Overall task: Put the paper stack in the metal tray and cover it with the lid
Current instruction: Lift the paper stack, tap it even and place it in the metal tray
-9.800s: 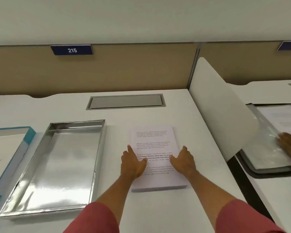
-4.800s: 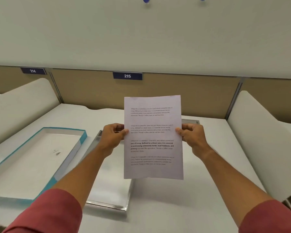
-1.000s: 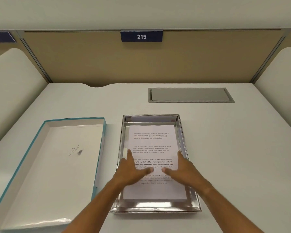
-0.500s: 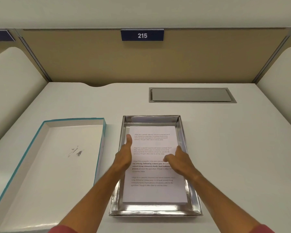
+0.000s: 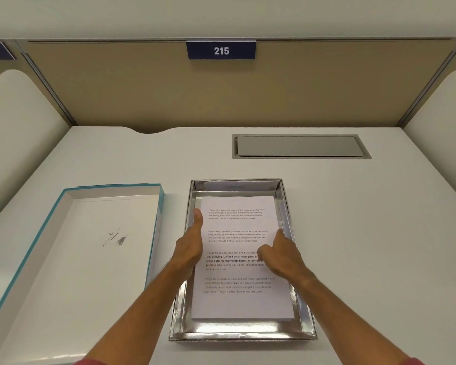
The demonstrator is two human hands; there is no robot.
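The white printed paper stack (image 5: 238, 301) lies flat inside the shiny metal tray (image 5: 241, 334) in the middle of the desk. My left hand (image 5: 190, 246) rests along the stack's left edge, thumb pointing away from me, fingers down between paper and tray wall. My right hand (image 5: 281, 255) presses against the stack's right edge, thumb lying on the top sheet. Neither hand lifts the paper. The lid (image 5: 71, 259), white inside with a teal rim, lies upside down to the left of the tray.
A grey cable hatch (image 5: 299, 146) is set into the desk behind the tray. White curved dividers (image 5: 16, 143) stand on both sides, and a tan back panel carries a blue sign reading 215 (image 5: 221, 50).
Both hands slid from the top of the sheet outward to the stack's left and right edges. The stack stayed in the tray.
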